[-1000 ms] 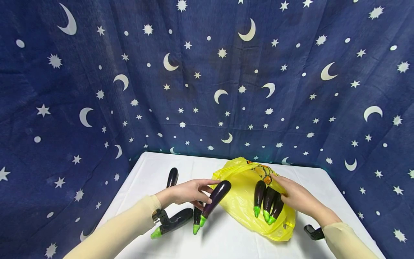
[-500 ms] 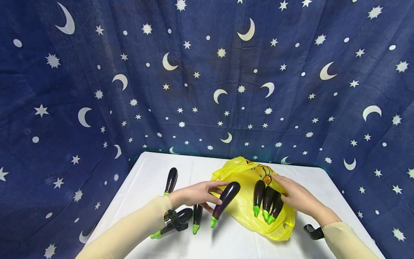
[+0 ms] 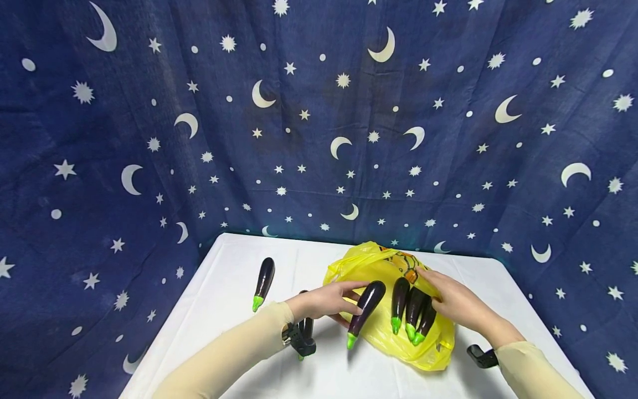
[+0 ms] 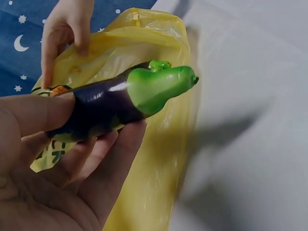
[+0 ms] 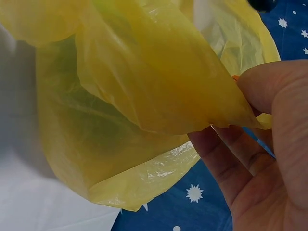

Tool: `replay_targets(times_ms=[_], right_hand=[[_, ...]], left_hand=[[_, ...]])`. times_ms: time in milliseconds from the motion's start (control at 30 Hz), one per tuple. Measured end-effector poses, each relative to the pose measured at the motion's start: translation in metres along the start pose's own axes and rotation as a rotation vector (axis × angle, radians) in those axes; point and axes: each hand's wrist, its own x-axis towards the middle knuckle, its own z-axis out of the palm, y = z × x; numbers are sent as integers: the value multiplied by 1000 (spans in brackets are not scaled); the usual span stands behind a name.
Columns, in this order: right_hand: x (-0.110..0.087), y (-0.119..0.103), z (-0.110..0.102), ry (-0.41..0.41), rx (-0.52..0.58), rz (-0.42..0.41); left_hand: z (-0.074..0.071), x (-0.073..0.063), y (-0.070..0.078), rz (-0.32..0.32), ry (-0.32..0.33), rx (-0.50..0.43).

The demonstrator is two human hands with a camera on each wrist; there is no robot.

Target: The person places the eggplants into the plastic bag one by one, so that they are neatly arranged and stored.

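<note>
My left hand (image 3: 329,302) grips a dark purple eggplant (image 3: 368,307) with a green stem end, holding it over the left edge of a yellow plastic bag (image 3: 359,263). Thumb and fingers lie on opposite sides of this eggplant (image 4: 106,103) in the left wrist view. Inside the bag's mouth rest three more eggplants (image 3: 399,305), side by side with stems toward me. On the bag's right side my right hand (image 3: 461,303) pinches the rim. The right wrist view shows the bag's film (image 5: 144,82) between the thumb and fingers of that hand (image 5: 274,178).
Another eggplant (image 3: 264,281) lies at the back left of the white table (image 3: 224,327). One more eggplant (image 3: 305,327) is partly covered by my left wrist and its black camera (image 3: 301,341). A dark blue curtain (image 3: 299,138) with moons and stars surrounds the table.
My left hand has carried the eggplant rightward, from above the table to the bag's left edge. The left forearm now covers an eggplant seen earlier at front left. The right hand keeps its place.
</note>
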Motion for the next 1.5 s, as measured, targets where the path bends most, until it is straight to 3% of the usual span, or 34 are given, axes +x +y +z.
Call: replay_targets(times_ms=[300, 567, 700, 1033, 1500], right_hand=[[-2, 0, -1, 5, -6, -12], [-1, -1, 0, 1, -8, -4], [-1, -1, 0, -2, 1, 10], [-1, 0, 0, -22, 25, 31], [-3, -3, -6, 0, -3, 0]], left_hand=[[19, 29, -3, -19, 49, -8], [31, 50, -13, -11, 69, -73], [34, 56, -16, -1, 70, -86], [38, 71, -14, -37, 172, -44], [42, 90, -17, -31, 268, -3]])
